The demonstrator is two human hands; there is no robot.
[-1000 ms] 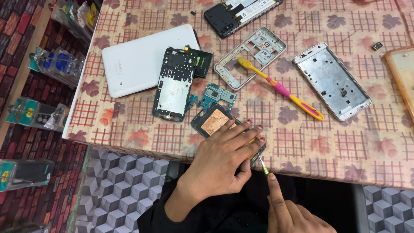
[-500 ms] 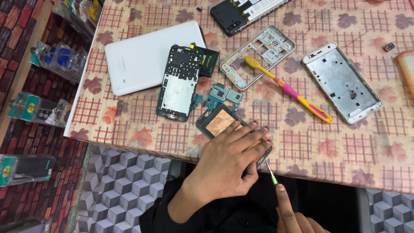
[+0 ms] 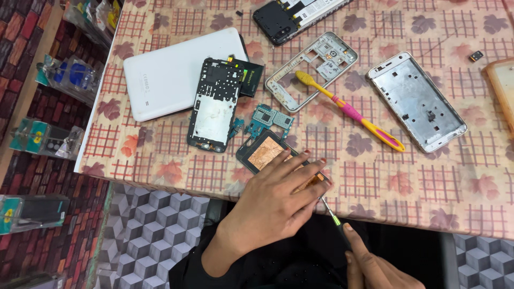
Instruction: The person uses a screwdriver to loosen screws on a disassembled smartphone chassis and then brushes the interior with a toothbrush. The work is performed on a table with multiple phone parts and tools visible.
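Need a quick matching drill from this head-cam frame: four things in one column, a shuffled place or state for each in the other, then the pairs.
Things:
1. yellow and pink toothbrush
2. white rectangular tablet
3. small green-tipped screwdriver
4. silver metal phone frame

Places or states:
A. held in the right hand, tip at the part under the left hand
B. lying face down near the table's left edge
C. lying diagonally, head on an open grey phone frame
D. lying alone on the patterned tablecloth, right of the toothbrush

Pairs: 1-C, 2-B, 3-A, 4-D
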